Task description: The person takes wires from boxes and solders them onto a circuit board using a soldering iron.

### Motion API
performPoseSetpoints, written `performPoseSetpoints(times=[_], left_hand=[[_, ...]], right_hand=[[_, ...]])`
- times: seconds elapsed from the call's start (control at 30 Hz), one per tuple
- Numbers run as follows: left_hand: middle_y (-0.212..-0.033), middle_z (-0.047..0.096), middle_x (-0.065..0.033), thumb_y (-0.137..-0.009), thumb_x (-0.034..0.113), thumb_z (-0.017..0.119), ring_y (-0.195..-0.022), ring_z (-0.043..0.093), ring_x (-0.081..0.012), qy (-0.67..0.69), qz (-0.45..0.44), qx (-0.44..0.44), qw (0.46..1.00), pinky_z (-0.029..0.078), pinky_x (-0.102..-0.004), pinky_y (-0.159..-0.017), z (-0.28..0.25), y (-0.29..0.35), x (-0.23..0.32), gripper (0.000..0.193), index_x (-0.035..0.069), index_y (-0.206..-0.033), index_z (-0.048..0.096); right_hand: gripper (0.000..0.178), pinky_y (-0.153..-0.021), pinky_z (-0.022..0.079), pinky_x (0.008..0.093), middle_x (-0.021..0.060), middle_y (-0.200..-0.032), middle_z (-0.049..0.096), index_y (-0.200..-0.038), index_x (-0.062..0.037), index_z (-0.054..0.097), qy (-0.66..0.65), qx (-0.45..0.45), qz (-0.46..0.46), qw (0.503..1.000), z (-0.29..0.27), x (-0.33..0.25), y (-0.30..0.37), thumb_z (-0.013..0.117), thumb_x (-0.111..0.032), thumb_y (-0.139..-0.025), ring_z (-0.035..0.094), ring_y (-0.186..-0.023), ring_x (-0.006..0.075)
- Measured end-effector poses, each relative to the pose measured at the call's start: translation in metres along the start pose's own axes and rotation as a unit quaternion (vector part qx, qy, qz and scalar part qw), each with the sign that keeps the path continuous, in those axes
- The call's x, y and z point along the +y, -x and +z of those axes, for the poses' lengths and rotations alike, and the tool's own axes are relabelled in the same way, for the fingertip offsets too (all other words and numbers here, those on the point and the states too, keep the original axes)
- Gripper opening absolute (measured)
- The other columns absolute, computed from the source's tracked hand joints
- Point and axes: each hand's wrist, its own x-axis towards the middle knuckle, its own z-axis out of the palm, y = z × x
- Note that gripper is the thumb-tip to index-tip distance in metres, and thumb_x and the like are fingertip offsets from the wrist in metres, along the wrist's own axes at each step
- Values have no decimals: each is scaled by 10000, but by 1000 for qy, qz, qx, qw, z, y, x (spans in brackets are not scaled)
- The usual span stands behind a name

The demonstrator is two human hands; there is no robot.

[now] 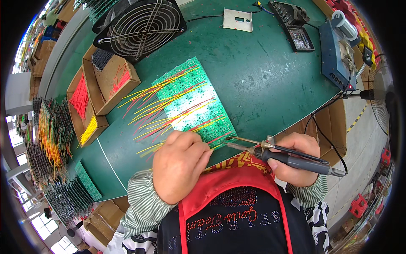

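Observation:
A green circuit board panel lies on the green table, with rows of red and yellow wires attached and trailing off to its left. My right hand is wrapped round a soldering iron that has a thin metal tube fixed along it. The iron's tip is at the panel's near right corner, close to the end of a red wire. Over the panel's near edge, my left hand has its fingers bent and pressed together near that tip. What they pinch is hidden.
A black fan stands at the back left. Cardboard boxes hold red, yellow and dark wires. Circuit boards with wires stand stacked at the far left. A blue solder station and a black tray sit at the right. The iron's cable hangs past the table edge.

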Motion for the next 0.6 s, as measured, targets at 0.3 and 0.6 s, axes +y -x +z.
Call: performPoseSetpoints(times=[0.3,0.6], left_hand=[[-793,556,-55,-719,90,683,-775,538,-260,-14,19,-15,1000,465,-366,-630,10,-5,-5,76,57,-752,623],[-783,553,-53,-714,80,680,-773,541,-261,-13,11,-25,1000,468,-369,-625,11,-8,-5,74,52,-745,619]], right_hand=[[178,-532,494,251,73,-690,659,-781,-23,611,-40,-8,21,999,1,3,-1,736,-87,-672,641,-561,151],[183,-519,486,247,66,-681,652,-786,-17,606,-44,3,2,999,0,6,-2,732,-83,-671,635,-552,140]])
